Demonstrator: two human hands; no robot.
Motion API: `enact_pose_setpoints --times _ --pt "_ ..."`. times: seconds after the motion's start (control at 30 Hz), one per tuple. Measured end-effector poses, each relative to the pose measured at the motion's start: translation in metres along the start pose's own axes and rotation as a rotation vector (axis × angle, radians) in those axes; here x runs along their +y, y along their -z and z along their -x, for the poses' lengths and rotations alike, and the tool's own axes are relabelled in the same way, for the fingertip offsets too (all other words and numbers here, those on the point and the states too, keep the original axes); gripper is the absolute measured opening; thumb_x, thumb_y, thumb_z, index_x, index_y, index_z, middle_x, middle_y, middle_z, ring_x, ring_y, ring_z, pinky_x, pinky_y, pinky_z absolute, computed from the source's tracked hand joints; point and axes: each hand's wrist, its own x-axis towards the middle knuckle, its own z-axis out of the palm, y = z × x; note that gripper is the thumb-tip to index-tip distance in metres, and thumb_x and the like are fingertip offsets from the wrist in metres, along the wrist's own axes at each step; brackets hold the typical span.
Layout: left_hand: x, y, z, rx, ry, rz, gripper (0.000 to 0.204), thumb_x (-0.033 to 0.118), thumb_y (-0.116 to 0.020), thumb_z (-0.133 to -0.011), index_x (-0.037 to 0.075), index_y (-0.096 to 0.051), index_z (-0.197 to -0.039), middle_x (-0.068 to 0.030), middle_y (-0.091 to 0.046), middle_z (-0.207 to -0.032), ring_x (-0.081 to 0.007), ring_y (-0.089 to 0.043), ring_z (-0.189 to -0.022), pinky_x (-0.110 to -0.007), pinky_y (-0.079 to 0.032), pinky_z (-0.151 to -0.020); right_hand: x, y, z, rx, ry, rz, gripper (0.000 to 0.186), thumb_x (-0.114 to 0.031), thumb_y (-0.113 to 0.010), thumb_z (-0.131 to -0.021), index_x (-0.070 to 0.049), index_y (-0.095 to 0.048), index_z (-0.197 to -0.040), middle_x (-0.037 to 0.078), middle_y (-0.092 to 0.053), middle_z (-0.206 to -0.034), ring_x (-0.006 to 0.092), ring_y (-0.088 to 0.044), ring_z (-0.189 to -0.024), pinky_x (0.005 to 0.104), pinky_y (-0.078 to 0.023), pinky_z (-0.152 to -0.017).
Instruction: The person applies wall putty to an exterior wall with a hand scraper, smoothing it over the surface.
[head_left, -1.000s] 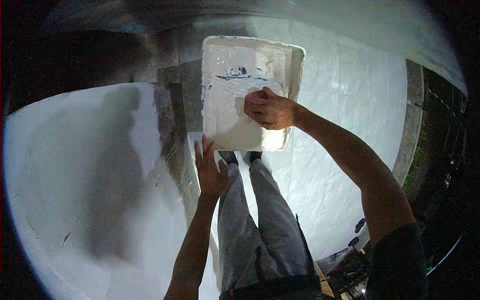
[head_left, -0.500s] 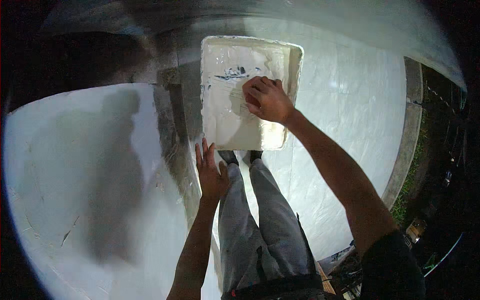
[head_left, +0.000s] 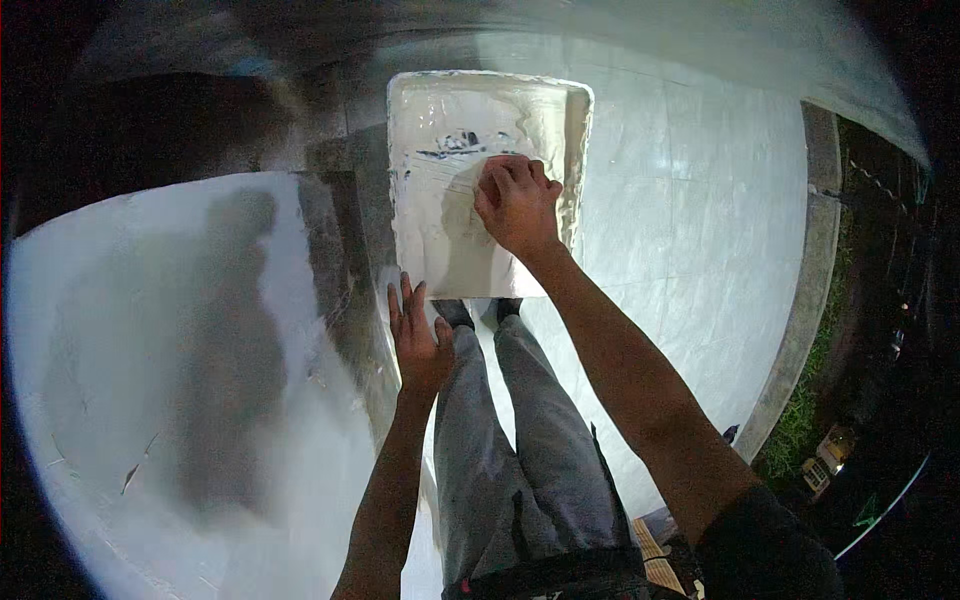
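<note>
A rectangular white tray [head_left: 430,120], coated with wet pale paint-like material and a few dark smears, lies above my feet. My right hand [head_left: 518,205] is closed in the middle of it, gripping a small reddish object that is mostly hidden by the fingers; I cannot make out what it is. At the tray's lower left corner, my left hand [head_left: 418,335] has its fingers spread and stretched out, fingertips at the rim; I cannot tell whether they touch it.
I stand on a white-coated slab [head_left: 690,250] with a concrete edge [head_left: 820,230], grass and dark ground at right. Left is another curved white surface [head_left: 130,330] carrying my shadow, with a dark grey strip [head_left: 335,230] between. Small items [head_left: 828,460] sit at lower right.
My right hand has moved slightly up the tray and turned, fingers now pointing more forward. The tray appears a little further left in view. My left hand stays near its corner.
</note>
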Motion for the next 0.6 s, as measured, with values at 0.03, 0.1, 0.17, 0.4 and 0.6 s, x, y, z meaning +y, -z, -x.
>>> enact_pose_setpoints --times 0.03,0.1,0.17,0.4,0.6 --pt "-0.005 -0.003 0.002 0.016 -0.023 0.0 0.056 0.024 -0.046 -0.105 -0.002 -0.035 -0.154 -0.0258 -0.027 -0.167 -0.0489 -0.019 -0.155 -0.059 -0.019 -0.124 -0.004 -0.009 0.001 -0.002 -0.003 -0.002 0.044 -0.033 -0.071 -0.086 -0.01 -0.061 -0.123 0.015 -0.059 -0.123 0.0365 -0.053 -0.122 0.0609 -0.04 -0.089" --pt "-0.002 -0.007 0.002 0.016 -0.02 0.005 0.056 0.024 -0.046 -0.105 -0.002 -0.036 -0.154 -0.0258 -0.027 -0.167 -0.0489 -0.019 -0.155 -0.059 -0.019 -0.124 -0.009 -0.021 0.004 0.01 -0.103 -0.001 0.046 -0.034 -0.069 -0.087 -0.009 -0.059 -0.124 0.016 -0.058 -0.124 0.0381 -0.053 -0.122 0.0607 -0.04 -0.086" --pt "-0.004 -0.009 0.004 0.019 -0.012 0.001 0.056 0.025 -0.046 -0.105 -0.002 -0.036 -0.154 -0.0258 -0.027 -0.167 -0.0489 -0.02 -0.155 -0.059 -0.019 -0.124 -0.031 -0.026 0.02 -0.03 -0.136 -0.068 0.044 -0.035 -0.067 -0.088 -0.007 -0.06 -0.12 0.017 -0.06 -0.119 0.0373 -0.053 -0.12 0.0627 -0.041 -0.084" --pt "-0.006 -0.007 0.004 0.023 0.002 -0.013 0.056 0.022 -0.049 -0.103 0.0 -0.037 -0.153 -0.0255 -0.028 -0.166 -0.0489 -0.021 -0.154 -0.059 -0.019 -0.124 -0.062 -0.02 0.027 -0.001 0.004 -0.199 0.044 -0.032 -0.069 -0.085 -0.005 -0.061 -0.119 0.014 -0.061 -0.117 0.035 -0.053 -0.121 0.0615 -0.04 -0.087" --pt "0.003 -0.002 0.0 0.01 0.048 0.051 0.06 0.025 -0.048 -0.099 -0.006 -0.039 -0.15 -0.031 -0.027 -0.164 -0.0535 -0.021 -0.153 -0.061 -0.021 -0.124 -0.002 -0.011 0.025 -0.071 0.332 -0.045 0.043 -0.028 -0.07 -0.084 -0.007 -0.063 -0.121 0.011 -0.061 -0.123 0.0318 -0.05 -0.126 0.0609 -0.04 -0.091"
